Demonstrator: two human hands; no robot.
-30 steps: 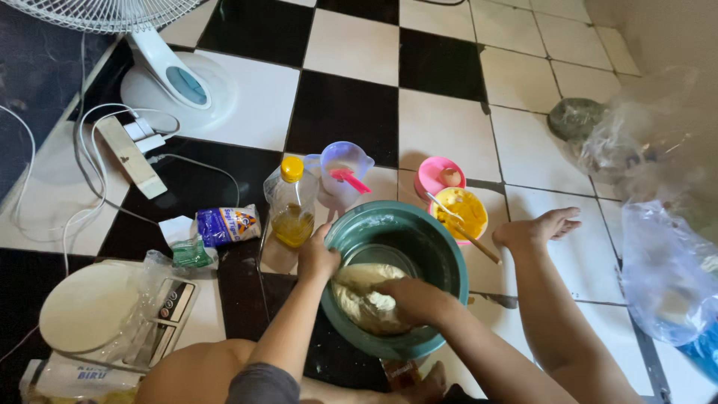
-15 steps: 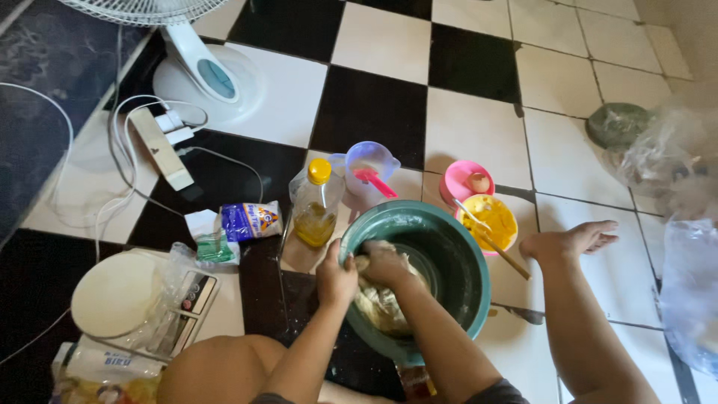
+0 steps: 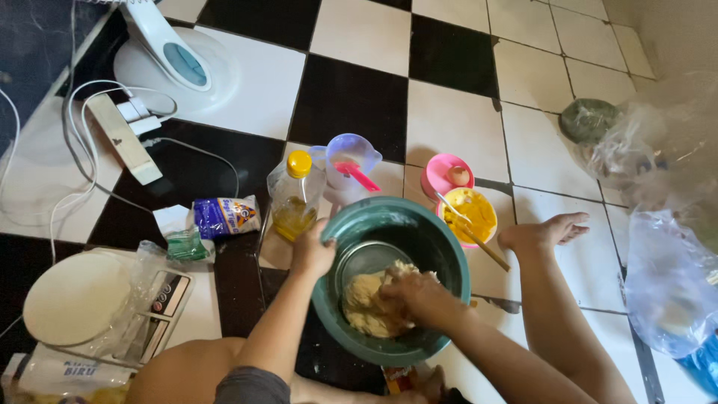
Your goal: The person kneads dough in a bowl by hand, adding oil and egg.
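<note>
Black-and-white checkered floor tiles (image 3: 359,97) carry everything here, with the person seated low and a bare foot (image 3: 542,232) stretched out to the right. Between the legs sits a round teal-green plastic mixing bowl (image 3: 437,247), and in its bottom lies a lump of pale yellow dough (image 3: 365,303). The left hand (image 3: 310,253) clasps the bowl's near-left rim, its grip closed over the edge, steadying it. The right hand (image 3: 419,295) is down inside the bowl, fingers curled and pressing into the dough, its grip filled with it. By its look the dough is soft, tacky and yielding, likely to cling to fingers, so it is best taken from underneath with the whole palm; the bowl seems light and liable to slide on smooth tile, so the rim is the sound place to hold. Just behind the bowl stand a clear plastic oil bottle with a yellow cap (image 3: 294,196), a translucent measuring jug with a pink spatula (image 3: 349,166), a small pink bowl (image 3: 446,176), and a yellow bowl with a wooden spoon (image 3: 469,215). A white kitchen scale (image 3: 78,299) rests at the left.
</note>
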